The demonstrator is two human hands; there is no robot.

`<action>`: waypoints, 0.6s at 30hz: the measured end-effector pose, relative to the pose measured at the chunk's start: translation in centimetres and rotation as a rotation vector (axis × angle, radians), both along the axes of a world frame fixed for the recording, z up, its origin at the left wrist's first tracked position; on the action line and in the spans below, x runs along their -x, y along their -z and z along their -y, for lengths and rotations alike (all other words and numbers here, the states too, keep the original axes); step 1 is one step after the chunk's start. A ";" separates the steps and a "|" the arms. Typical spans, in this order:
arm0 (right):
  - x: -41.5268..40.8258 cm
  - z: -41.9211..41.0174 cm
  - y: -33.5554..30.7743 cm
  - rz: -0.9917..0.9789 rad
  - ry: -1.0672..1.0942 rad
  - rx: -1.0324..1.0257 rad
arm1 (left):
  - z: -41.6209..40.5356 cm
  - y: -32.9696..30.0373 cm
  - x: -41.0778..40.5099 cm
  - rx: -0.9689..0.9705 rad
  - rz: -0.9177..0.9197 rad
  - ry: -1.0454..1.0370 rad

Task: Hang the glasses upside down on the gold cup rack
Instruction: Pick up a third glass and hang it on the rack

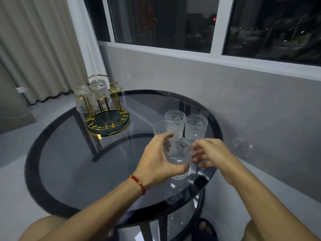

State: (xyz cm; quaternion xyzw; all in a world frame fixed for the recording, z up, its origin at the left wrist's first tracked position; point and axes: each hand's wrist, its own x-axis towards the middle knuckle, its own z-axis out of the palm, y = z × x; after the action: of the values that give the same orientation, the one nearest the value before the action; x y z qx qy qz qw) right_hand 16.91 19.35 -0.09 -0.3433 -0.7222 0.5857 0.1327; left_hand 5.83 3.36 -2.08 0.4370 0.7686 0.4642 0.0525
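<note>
A: Sitting at the table's left is the gold wire cup rack (pixel 106 110), two glasses hung already. The left hand (pixel 157 160) is gripping a clear embossed glass (pixel 178 150).

B: The right hand (pixel 211 153) is hovering slack-fingered beside it. I'd be flipping it slowly before lowering onto a peg.

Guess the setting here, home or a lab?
Likely a home, probably a high-rise flat's window corner at night. Cues: floor-length curtains, big windows showing city lights, and a round glass table bearing the gold cup rack and embossed glasses.
</note>
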 end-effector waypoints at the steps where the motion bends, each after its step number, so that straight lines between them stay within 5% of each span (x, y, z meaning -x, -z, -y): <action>1: -0.1 0.3 -0.2 -0.044 -0.029 -0.050 | 1.1 -0.8 0.7 -0.029 0.007 0.040; 7: 0.9 4.2 -1.8 -0.359 -0.220 -0.210 | 7.1 -5.3 6.6 -0.139 0.051 0.130; 12: 6.7 9.5 -1.5 -0.315 -0.209 -0.272 | 10.6 -5.3 11.4 -0.250 0.235 0.001; 15: 11.8 11.2 -2.2 -0.221 -0.205 -0.069 | 11.6 -4.6 13.9 -0.380 0.375 -0.073; 18: 16.3 11.3 -2.7 -0.267 -0.316 0.446 | 11.1 -3.4 15.1 -0.536 0.573 -0.088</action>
State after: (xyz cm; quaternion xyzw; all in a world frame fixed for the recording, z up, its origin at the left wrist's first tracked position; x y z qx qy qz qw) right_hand 0.63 8.02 2.65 -0.1672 -0.5964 0.7832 0.0548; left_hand -9.29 -7.72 1.36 0.2548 0.5923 0.7534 0.1289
